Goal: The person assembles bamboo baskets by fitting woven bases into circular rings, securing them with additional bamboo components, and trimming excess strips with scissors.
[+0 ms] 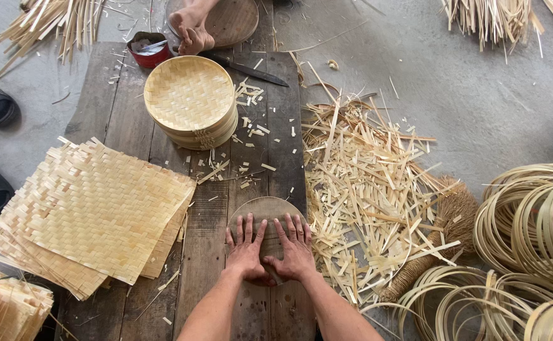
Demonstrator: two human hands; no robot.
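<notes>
A small red tin (148, 50) with scraps inside sits at the far left of the counter (109, 107), just beside a stack of round woven trays (191, 101). A pile of square woven mats (93, 218) overhangs the left edge. A knife (251, 71) lies near the far right corner, its long axis slanting toward the right edge. Loose bamboo offcuts (368, 196) cover the floor past the right edge, with bamboo hoops (532, 221) beyond. A round wooden disc (267, 208) lies flat near the near right edge. The left hand (246, 249) and right hand (295, 249) press on it side by side, fingers spread flat, gripping nothing.
</notes>
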